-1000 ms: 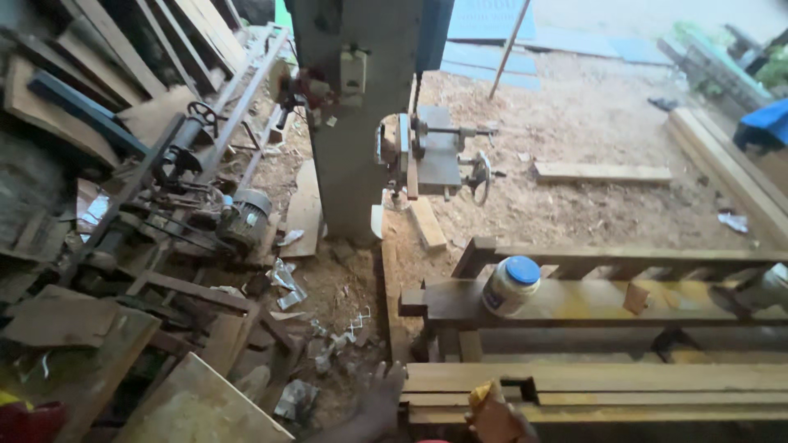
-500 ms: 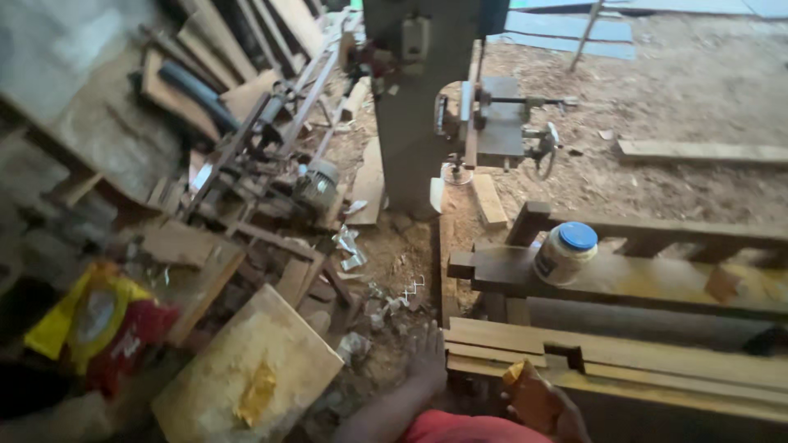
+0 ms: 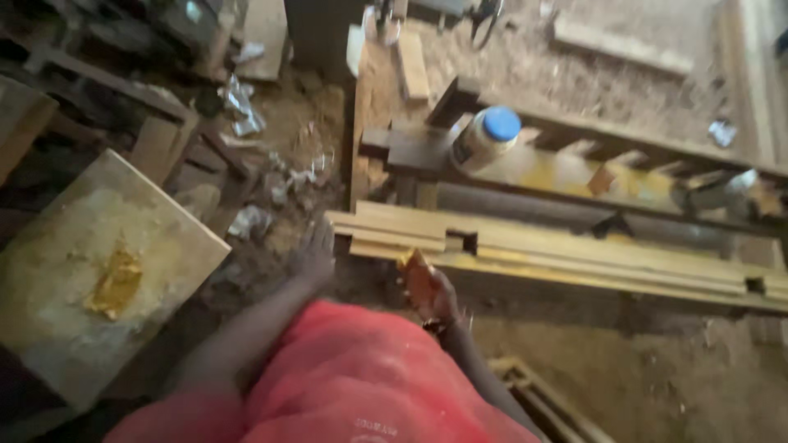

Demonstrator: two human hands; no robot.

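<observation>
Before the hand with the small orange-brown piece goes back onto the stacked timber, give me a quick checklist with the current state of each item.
1. Right hand grips the orange-brown piece: ok, it is held just below the timber's near edge.
2. Left hand clear of the work: ok, fingers spread, holding nothing, beside the left end of the stacked timber rails.
3. Notch in the rails unobstructed: ok, nothing visibly in it.
4. Blue-lidded jar stable: cannot tell, it lies tilted on the darker frame behind.
5. Glue-smeared board within reach at the left: ok.
6. Picture sharp enough to judge contact: not ok, it is motion-blurred.
</observation>
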